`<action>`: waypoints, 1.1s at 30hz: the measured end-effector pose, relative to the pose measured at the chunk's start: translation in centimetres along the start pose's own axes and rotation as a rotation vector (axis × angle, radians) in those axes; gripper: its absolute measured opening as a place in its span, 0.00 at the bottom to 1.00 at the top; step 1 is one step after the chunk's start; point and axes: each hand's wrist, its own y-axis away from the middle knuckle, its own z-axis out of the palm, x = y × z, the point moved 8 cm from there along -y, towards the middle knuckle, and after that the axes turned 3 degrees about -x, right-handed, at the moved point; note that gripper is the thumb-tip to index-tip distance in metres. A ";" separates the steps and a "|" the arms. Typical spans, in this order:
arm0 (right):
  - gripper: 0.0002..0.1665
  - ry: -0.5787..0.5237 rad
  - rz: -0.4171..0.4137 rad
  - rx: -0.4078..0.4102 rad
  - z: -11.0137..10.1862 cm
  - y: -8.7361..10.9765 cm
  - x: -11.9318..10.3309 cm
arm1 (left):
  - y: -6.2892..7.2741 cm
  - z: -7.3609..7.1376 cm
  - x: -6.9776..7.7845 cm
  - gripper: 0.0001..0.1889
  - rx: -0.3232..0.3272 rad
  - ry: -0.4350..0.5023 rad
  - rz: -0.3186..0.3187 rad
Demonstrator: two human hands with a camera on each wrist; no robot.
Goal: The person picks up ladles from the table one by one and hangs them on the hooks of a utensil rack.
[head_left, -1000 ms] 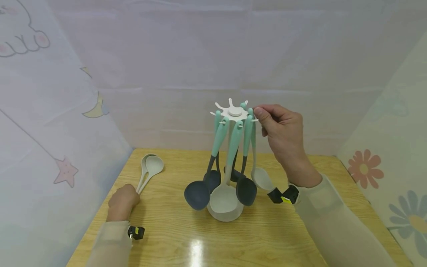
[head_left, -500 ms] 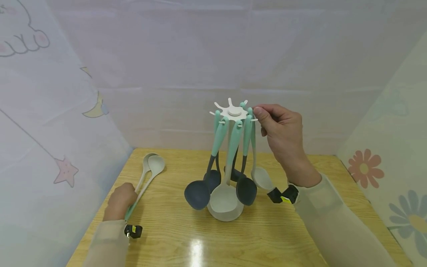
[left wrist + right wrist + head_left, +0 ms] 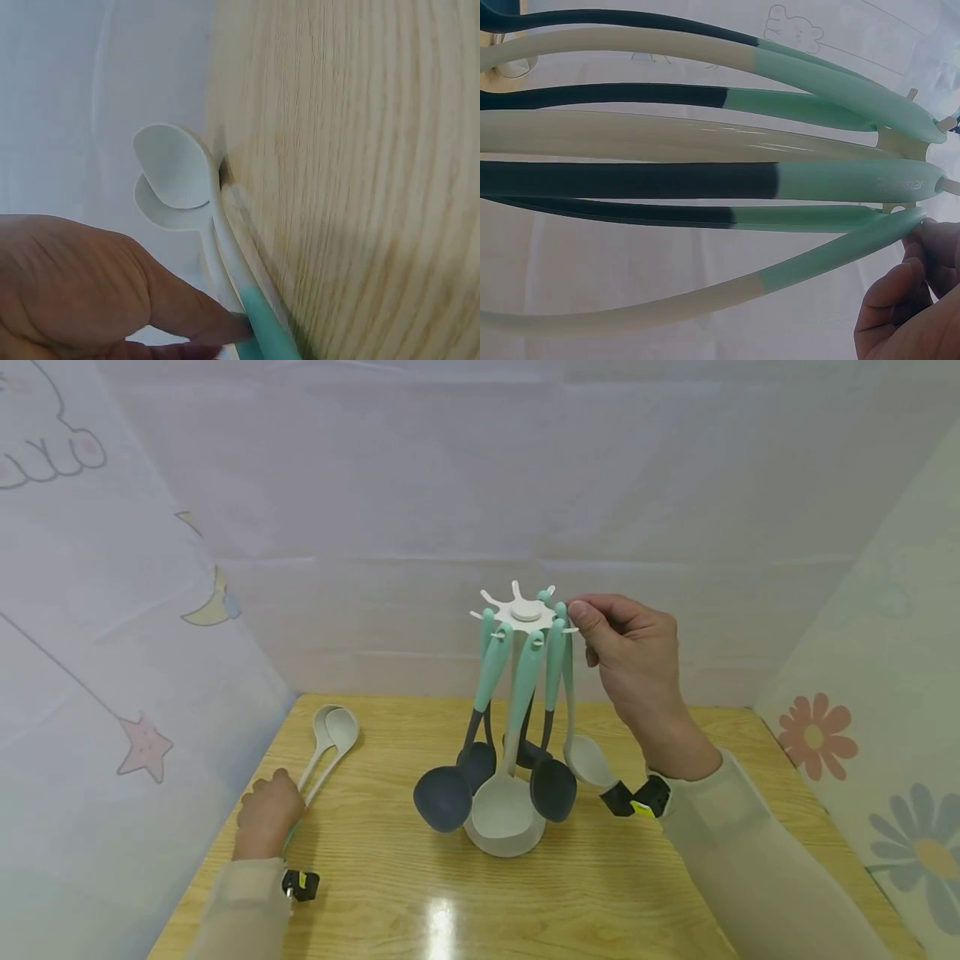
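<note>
Two pale serving spoons (image 3: pixel 342 729) with green handles lie side by side on the left of the table, their bowls overlapping. My left hand (image 3: pixel 270 814) grips at their handles; in the left wrist view the thumb (image 3: pixel 210 319) lies against a green handle, the other fingers mostly hidden. A white rotating utensil rack (image 3: pixel 526 612) stands mid-table, hung with several green-handled utensils. My right hand (image 3: pixel 637 652) pinches the top of a pale spoon's handle (image 3: pixel 840 255) at the rack's right side; its pale bowl (image 3: pixel 588 762) hangs below.
A navy ladle (image 3: pixel 442 797), a pale ladle (image 3: pixel 502 806) and a dark spoon (image 3: pixel 553 789) hang on the rack's near side. Several bare hooks point to the back left. Cloth-covered walls (image 3: pixel 420 527) border the wooden table (image 3: pixel 390 902) at back and sides.
The two loose spoons shifted slightly right and then back left with the left hand, and their green handles came partly into sight. The right hand and the rack look almost still.
</note>
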 end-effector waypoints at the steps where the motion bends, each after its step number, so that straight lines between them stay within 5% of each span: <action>1: 0.13 -0.003 0.000 0.000 0.0 0.0 0.0 | 0.2 -0.1 0.3 0.21 0.018 -0.012 0.018; 5: 0.13 -0.008 -0.005 -0.004 0.0 0.0 0.0 | 1.1 0.2 1.5 0.10 0.006 -0.019 0.050; 20: 0.12 -0.016 -0.002 -0.001 0.0 0.1 0.1 | 2.1 0.8 2.3 0.06 -0.117 -0.013 0.025; 28: 0.13 -0.010 -0.003 -0.008 0.0 0.1 0.0 | 2.1 1.0 4.0 0.09 -0.122 -0.034 0.155; 33: 0.14 0.001 -0.005 -0.011 0.0 0.1 -0.1 | 2.8 0.8 5.6 0.08 -0.141 0.112 0.193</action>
